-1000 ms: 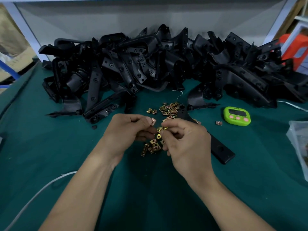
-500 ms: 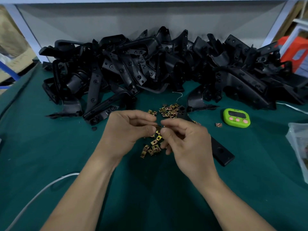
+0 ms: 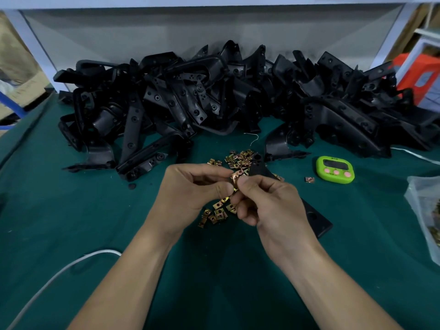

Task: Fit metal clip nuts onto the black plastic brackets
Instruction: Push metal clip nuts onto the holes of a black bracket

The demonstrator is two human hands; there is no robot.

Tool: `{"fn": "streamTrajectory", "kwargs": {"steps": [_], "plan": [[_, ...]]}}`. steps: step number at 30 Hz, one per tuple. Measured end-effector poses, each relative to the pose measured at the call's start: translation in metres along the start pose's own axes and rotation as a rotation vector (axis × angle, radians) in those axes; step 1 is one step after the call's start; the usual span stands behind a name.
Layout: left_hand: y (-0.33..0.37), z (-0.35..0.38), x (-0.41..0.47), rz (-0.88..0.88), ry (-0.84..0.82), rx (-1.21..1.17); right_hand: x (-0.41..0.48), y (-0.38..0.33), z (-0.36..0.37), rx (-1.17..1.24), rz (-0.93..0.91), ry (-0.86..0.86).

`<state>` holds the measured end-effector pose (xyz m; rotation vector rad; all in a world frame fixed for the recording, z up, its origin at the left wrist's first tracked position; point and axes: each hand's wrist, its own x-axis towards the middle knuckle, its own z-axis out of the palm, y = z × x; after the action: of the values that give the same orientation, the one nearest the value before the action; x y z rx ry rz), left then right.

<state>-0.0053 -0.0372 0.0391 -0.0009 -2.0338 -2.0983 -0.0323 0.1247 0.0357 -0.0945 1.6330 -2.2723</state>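
Pinching: left hand (image 3: 190, 190) and right hand (image 3: 273, 206) meet fingertip to fingertip above the bench (image 3: 71, 210), with a coppery nut (image 3: 238, 174) caught between them.
Left hand: fingers curled, thumb and forefinger nipping the nut from the left.
Right hand: fingers curled, thumb and forefinger on the same nut from the right. I cannot tell whether it holds a second one lower down.
Bracket (image 3: 315, 219): a flat black one lies on the bench under the right hand. Its far end shows just past the held nut and its near end beside the wrist. I cannot tell whether nut and bracket touch.
Loose nuts: a heap (image 3: 239, 156) lies at the bracket's far end, a smaller scatter (image 3: 216, 213) lies below the hands, and a single one (image 3: 309, 179) lies near the timer (image 3: 335, 168).
Pile (image 3: 214, 98): black brackets are heaped across the back of the bench.
Timer: green, to the right of the heap and in front of the pile.
Edges: a white cable (image 3: 59, 270) lies at the near left and a clear bag (image 3: 426, 210) at the right.
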Motion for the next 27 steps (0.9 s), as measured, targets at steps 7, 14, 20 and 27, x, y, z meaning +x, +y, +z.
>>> {"fn": "streamTrajectory", "kwargs": {"steps": [7,14,20,27], "plan": [[-0.001,0.005,0.001,-0.135,-0.037,-0.1,0.0,-0.004,-0.002,-0.008,-0.033,-0.034],[-0.002,0.011,0.003,-0.359,0.035,-0.205,0.002,-0.004,-0.015,-0.691,-0.375,0.126],[-0.004,0.003,0.003,-0.324,0.113,-0.151,0.009,-0.014,-0.04,-1.25,-0.38,0.438],[-0.009,0.001,0.004,-0.256,0.139,0.021,0.015,-0.009,-0.038,-1.517,-0.174,0.348]]}}
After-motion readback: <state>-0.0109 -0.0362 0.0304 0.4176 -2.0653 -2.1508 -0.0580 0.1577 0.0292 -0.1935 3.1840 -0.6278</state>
